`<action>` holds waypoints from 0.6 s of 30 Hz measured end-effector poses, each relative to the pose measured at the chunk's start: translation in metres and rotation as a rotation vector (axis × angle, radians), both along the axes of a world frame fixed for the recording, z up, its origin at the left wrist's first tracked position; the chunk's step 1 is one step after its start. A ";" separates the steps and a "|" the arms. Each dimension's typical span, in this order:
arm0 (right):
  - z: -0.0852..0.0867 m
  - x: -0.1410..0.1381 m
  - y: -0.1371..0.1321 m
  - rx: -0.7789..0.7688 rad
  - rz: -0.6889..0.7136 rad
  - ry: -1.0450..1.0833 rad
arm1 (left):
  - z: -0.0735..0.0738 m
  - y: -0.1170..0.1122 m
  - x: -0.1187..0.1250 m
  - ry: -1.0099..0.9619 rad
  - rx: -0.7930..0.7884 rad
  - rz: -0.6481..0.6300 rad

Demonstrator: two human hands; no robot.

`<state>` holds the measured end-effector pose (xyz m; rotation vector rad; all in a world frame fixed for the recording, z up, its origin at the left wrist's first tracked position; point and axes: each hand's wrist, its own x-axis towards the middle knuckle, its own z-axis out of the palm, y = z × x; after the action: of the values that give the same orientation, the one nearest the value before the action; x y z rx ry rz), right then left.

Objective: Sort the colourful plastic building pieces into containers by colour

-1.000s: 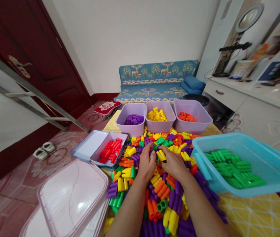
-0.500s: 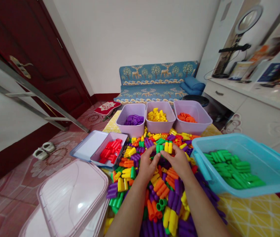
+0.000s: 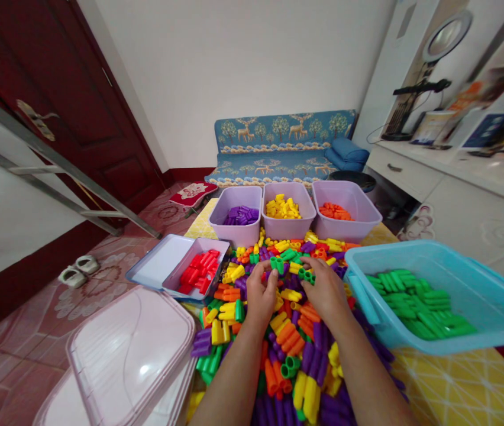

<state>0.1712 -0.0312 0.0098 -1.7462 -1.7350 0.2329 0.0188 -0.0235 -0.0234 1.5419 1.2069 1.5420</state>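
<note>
A heap of short plastic tube blocks (image 3: 287,343) in purple, yellow, orange, green and red covers the yellow-patterned table (image 3: 456,384). Both my hands rest on the far part of the heap. My left hand (image 3: 258,296) pinches a green block (image 3: 277,263) between thumb and fingertips. My right hand (image 3: 328,291) lies just to its right, fingertips closed on another green block (image 3: 309,276). The light blue bin (image 3: 491,278) holding several green blocks sits right beside my right wrist.
Three lilac bins stand at the far edge: purple blocks (image 3: 238,216), yellow blocks (image 3: 284,208), orange blocks (image 3: 335,211). A lilac tray of red blocks (image 3: 199,267) lies left on a blue lid (image 3: 154,266). A pink lidded box (image 3: 132,349) is at near left. Sofa and cabinet stand behind.
Both hands have moved slightly farther up the heap. The right hand had a yellow block at its fingertips before; now a green one is there. The left hand now pinches a green block.
</note>
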 end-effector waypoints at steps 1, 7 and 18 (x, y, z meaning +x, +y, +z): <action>0.001 -0.001 0.000 0.024 -0.009 0.033 | 0.000 0.000 0.000 -0.001 -0.003 -0.008; 0.006 -0.004 -0.004 0.033 0.037 0.431 | -0.005 0.001 0.002 -0.059 -0.062 -0.052; 0.047 0.003 -0.019 0.603 -0.134 1.258 | -0.014 0.004 0.002 -0.070 -0.104 -0.058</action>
<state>0.1741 -0.0506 0.0572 -0.8673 -0.6385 0.5310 0.0205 -0.0194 -0.0376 1.4323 1.1745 1.4608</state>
